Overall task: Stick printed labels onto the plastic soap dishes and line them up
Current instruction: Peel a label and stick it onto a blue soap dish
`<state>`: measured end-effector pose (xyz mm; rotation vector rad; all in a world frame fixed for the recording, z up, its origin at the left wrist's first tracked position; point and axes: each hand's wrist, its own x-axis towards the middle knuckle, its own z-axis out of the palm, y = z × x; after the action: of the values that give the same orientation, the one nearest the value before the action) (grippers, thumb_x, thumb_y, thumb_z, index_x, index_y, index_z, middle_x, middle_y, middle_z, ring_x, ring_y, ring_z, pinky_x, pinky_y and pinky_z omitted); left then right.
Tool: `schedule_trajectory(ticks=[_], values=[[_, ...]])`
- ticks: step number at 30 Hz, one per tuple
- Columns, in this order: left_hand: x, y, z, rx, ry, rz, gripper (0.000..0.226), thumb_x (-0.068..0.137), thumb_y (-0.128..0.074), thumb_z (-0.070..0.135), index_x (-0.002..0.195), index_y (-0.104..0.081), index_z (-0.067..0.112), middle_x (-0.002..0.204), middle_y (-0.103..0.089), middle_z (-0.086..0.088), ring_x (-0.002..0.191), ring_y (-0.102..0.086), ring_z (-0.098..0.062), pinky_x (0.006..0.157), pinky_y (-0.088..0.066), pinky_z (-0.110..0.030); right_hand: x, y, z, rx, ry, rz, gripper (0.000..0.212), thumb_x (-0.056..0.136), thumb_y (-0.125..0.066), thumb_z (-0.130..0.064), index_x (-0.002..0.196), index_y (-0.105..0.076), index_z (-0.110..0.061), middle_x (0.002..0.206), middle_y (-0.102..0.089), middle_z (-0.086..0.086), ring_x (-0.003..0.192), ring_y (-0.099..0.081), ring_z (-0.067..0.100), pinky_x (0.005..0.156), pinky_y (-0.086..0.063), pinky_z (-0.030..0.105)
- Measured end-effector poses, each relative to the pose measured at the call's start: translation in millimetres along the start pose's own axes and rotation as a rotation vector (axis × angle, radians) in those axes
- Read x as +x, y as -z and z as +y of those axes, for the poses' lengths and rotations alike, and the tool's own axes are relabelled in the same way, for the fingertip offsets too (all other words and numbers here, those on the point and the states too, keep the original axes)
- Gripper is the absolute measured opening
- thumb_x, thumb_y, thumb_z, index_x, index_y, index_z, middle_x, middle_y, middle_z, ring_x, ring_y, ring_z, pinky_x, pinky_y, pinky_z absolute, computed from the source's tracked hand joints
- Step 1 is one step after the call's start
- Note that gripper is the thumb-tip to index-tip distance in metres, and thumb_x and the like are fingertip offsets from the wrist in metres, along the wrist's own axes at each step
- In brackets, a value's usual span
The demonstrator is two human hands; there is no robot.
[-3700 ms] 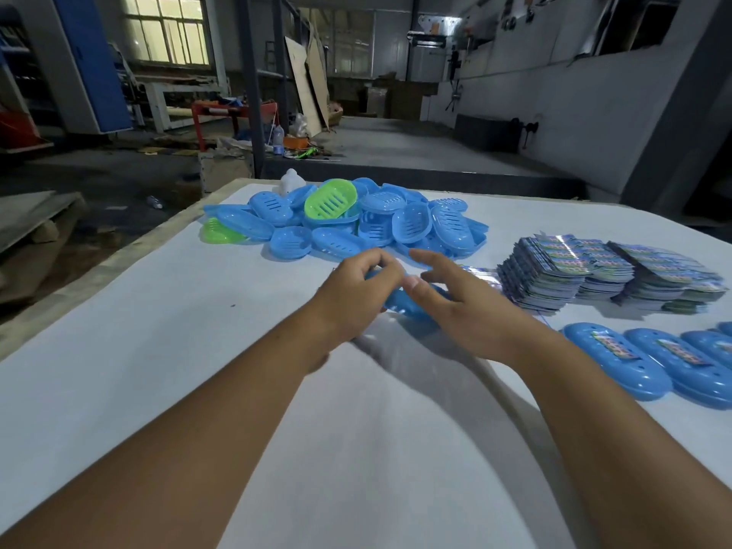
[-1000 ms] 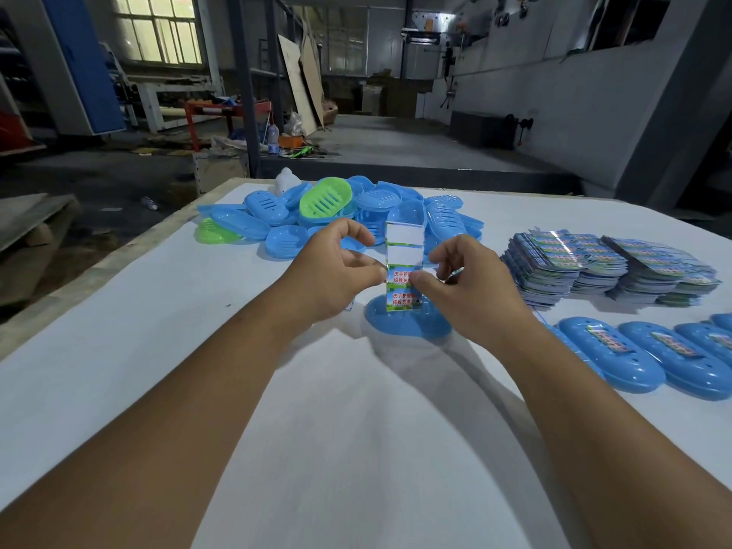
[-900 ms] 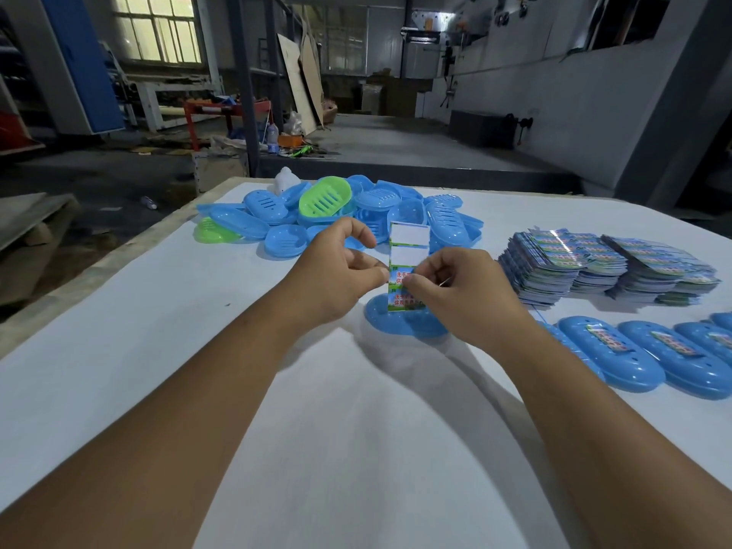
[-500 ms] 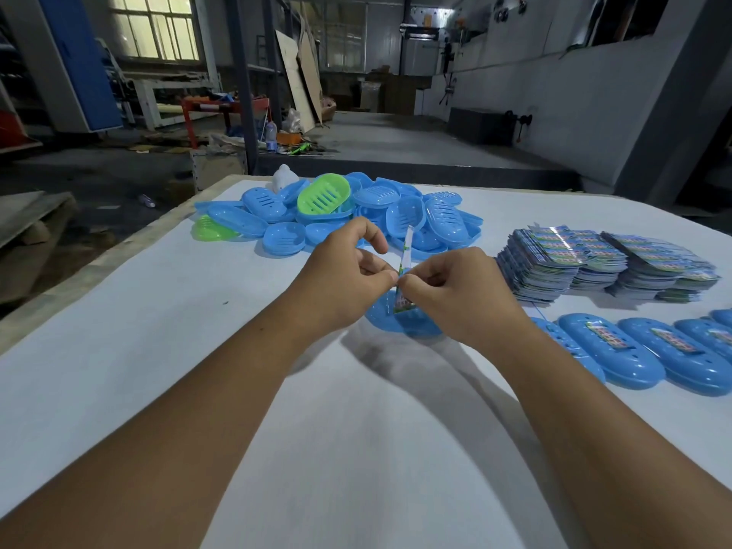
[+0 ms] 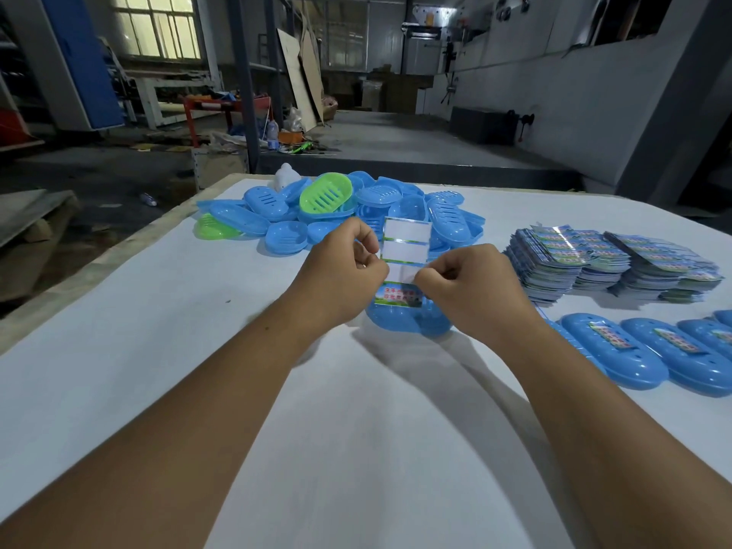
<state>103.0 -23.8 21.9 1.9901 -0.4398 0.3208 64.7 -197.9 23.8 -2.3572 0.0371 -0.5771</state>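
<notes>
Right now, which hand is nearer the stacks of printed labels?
Right. The right hand pinches the label strip just left of the label stacks, with bare table between them. The left hand holds the strip's other side, farther away.

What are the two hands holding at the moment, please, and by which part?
Both hands pinch a label strip held upright over a blue soap dish: the left hand at its left edge, the right hand at its right edge, about mid-height.
</notes>
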Motion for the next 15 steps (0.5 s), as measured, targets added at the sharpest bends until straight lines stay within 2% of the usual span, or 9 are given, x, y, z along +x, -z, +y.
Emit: schedule_trajectory(ticks=[3,6,10,15], values=[[4.2,3.0,-2.6,0.052,0.038,0.012,0.019,0.087,-0.054,0.008,0.078,-0.051,0.025,0.071,-0.057,0.006,0.064,-0.05,-0.013,0.064,-0.045,-0.031,0.8,1.9,2.4,-0.007,-0.015,-0.011,0.026,0.077,-0.061,-0.027,0.064,-0.067,-0.005,0.057,-0.06,0.01,0.044,-0.037,0.009,0.046,-0.034,0.025],[8.5,5.7,-5.9,0.102,0.105,0.032,0.02,0.09,-0.048,0.009,0.078,-0.053,0.025,0.071,-0.056,0.006,0.065,-0.052,-0.013,0.059,-0.042,-0.029,1.8,3.1,4.7,-0.024,-0.031,-0.026,0.028,0.075,-0.059,-0.027,0.067,-0.063,0.0,0.065,-0.059,0.019,0.05,-0.035,0.014,0.051,-0.033,0.027],[12.0,9.3,-10.4,0.171,0.209,0.057,0.019,0.089,-0.044,0.009,0.079,-0.054,0.023,0.075,-0.057,0.005,0.07,-0.054,-0.016,0.057,-0.038,-0.029,3.9,4.1,7.2,-0.057,-0.063,-0.026,0.031,0.073,-0.057,-0.029,0.069,-0.063,0.001,0.067,-0.059,0.021,0.052,-0.035,0.014,0.052,-0.033,0.028],[11.1,15.7,-17.8,0.349,0.31,0.089,0.011,0.088,-0.046,0.015,0.086,-0.052,0.023,0.089,-0.06,0.005,0.087,-0.057,-0.022,0.067,-0.041,-0.033,3.7,3.2,7.4,-0.069,-0.079,-0.024,0.032,0.073,-0.056,-0.03,0.07,-0.065,0.001,0.066,-0.058,0.022,0.051,-0.034,0.015,0.051,-0.032,0.028]])
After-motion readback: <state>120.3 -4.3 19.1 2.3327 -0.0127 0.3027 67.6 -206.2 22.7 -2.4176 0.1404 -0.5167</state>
